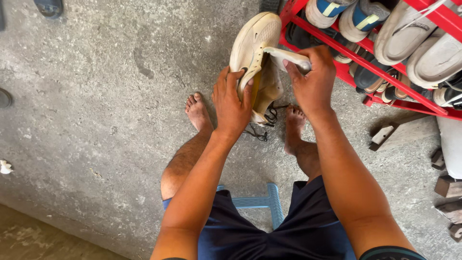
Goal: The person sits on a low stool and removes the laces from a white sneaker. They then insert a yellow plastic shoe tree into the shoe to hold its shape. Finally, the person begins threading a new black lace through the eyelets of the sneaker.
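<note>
A cream-coloured sports shoe (252, 41) is held up sole-outward over the concrete floor, its black laces (263, 127) dangling below. My left hand (232, 103) grips the shoe from the side near its heel. My right hand (313, 79) is closed on a white brush handle (288, 58) whose front end presses against the shoe's edge. My bare feet rest on the floor beneath the shoe.
A red metal shoe rack (356, 55) full of sandals and sneakers stands at the upper right. A blue plastic stool (269, 200) is under me. Wooden blocks (445, 185) lie at the right edge. Rough concrete floor (96, 96) spreads to the left.
</note>
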